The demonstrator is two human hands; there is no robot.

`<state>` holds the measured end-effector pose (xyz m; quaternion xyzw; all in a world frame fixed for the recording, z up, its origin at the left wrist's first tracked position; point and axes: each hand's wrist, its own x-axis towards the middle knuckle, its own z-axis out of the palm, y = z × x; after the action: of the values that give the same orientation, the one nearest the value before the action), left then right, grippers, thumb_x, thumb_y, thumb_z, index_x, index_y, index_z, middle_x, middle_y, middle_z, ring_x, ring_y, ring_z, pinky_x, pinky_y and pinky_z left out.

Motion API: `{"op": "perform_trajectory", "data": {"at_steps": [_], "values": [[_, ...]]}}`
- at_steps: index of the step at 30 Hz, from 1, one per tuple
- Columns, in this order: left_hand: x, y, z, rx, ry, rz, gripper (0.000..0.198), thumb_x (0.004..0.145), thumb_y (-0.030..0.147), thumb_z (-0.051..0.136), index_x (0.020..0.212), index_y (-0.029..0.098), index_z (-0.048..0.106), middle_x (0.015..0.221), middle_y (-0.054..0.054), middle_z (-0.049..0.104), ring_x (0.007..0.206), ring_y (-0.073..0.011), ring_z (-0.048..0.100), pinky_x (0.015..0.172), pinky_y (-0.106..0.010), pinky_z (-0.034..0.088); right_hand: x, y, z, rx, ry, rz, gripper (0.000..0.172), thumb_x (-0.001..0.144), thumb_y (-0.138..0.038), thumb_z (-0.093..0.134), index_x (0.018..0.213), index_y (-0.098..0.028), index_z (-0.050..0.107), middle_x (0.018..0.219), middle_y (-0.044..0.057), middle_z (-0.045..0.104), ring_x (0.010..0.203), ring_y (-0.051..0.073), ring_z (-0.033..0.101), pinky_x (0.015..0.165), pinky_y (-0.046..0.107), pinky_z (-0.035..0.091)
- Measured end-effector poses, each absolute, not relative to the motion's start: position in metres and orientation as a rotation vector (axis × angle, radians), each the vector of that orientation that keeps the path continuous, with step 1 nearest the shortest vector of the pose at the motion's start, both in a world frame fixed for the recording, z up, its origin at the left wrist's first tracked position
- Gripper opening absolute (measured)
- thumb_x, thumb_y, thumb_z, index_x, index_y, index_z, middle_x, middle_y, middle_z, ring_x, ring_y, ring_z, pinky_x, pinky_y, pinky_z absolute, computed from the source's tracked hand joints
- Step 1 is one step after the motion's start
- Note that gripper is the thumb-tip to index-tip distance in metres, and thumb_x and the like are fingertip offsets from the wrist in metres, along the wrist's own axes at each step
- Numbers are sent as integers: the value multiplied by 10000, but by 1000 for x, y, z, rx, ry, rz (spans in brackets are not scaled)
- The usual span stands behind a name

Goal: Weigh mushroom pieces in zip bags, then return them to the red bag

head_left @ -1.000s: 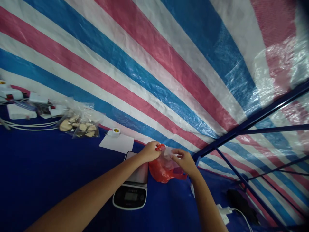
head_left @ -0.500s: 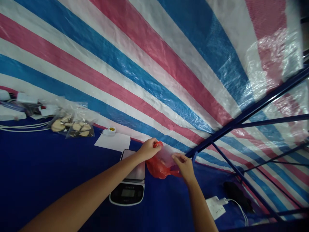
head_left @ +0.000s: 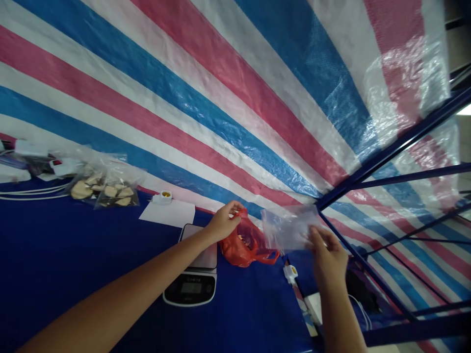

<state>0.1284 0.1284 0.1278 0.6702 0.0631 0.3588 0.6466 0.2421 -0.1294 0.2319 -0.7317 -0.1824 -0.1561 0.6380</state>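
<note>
My left hand (head_left: 225, 221) pinches the rim of a red plastic bag (head_left: 235, 250), whose mouth gapes and shows small pale pieces inside. To the right, my right hand (head_left: 327, 250) is closed on the edge of a clear zip bag (head_left: 289, 226), which looks flat and hangs beside the red bag. Just left of the red bag stands a digital kitchen scale (head_left: 191, 288), partly covered by my left forearm; the visible part of its plate bears nothing.
Two clear bags of pale slices (head_left: 119, 191) lie at the back left near white cables (head_left: 37, 192). White paper (head_left: 167, 213) with a small white device sits behind the scale. Blue metal bars (head_left: 368, 171) and a white power strip (head_left: 313, 309) are on the right.
My right hand has drawn the clear zip bag out to the right, away from the red bag. The red bag's mouth is wider, and my left hand still grips its rim.
</note>
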Motion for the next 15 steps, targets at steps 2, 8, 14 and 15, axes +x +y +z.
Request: {"op": "perform_trajectory", "data": {"at_steps": [2,8,14,15], "values": [[124,129,132,1574,150,827,286,777,154,577,1056,216,592,1157,-64,678,1045,-193,640,876,-333,498,234,-166,208,-1611,-253,-312,501,648,-493,876,1018,-193,721,898,36,754,757,195,701,668,291,578],[95,143,146,1741,251,925,256,828,235,549,1081,218,584,1172,-60,670,1050,-190,641,839,-312,502,216,-233,64,-1960,-22,22,526,637,-670,739,921,-241,626,669,44,695,647,304,702,607,418,575],[14,219,135,2000,608,1010,242,822,294,551,1046,215,600,1111,-56,681,1038,-212,639,899,-334,514,220,-224,19,-2531,-145,-342,634,730,-669,556,1179,-231,648,1062,203,732,958,442,704,821,573,552],[-5,240,132,2029,725,1030,249,823,297,541,1047,202,597,1120,-79,675,1063,-237,629,933,-365,509,220,-222,19,-2517,-200,-452,665,742,-646,548,1237,-211,641,1118,225,714,1026,453,684,858,585,541]]}}
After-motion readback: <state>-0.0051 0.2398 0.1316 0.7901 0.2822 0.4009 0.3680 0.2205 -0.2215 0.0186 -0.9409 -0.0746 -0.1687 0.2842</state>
